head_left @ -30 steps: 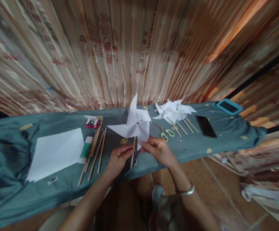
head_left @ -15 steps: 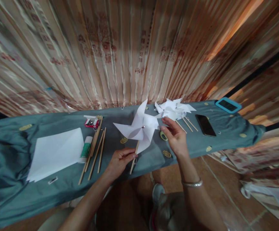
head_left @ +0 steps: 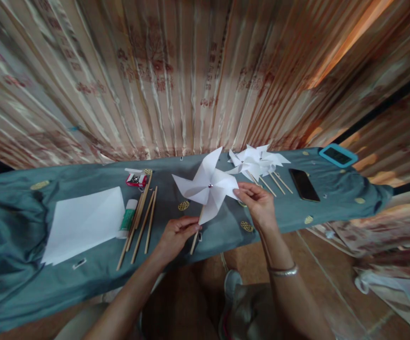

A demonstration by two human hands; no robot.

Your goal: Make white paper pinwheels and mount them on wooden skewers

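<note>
A white paper pinwheel (head_left: pixel 208 182) with a shiny pin at its centre is held up over the middle of the table. My left hand (head_left: pixel 178 236) is closed round its wooden stick, just below the blades. At the right, my right hand (head_left: pixel 257 203) has thumb and fingertips on the tip of one blade, and a silver bangle circles that wrist. Behind this hand lie several finished-looking white pinwheels (head_left: pixel 257 160) on sticks, overlapping one another. A roll of tape is mostly hidden by the right hand.
Left of my hands lie several wooden sticks (head_left: pixel 143 219), a green glue stick (head_left: pixel 127 219), a red box of pins (head_left: pixel 136 179) and white paper (head_left: pixel 84 222). A phone (head_left: pixel 304 184) and a blue-framed device (head_left: pixel 338 155) lie right. A curtain (head_left: pixel 183 75) hangs behind the table.
My right hand has moved down slightly and its fingertips now pinch the right blade. The blades have turned a little clockwise. My left hand keeps its hold on the stick.
</note>
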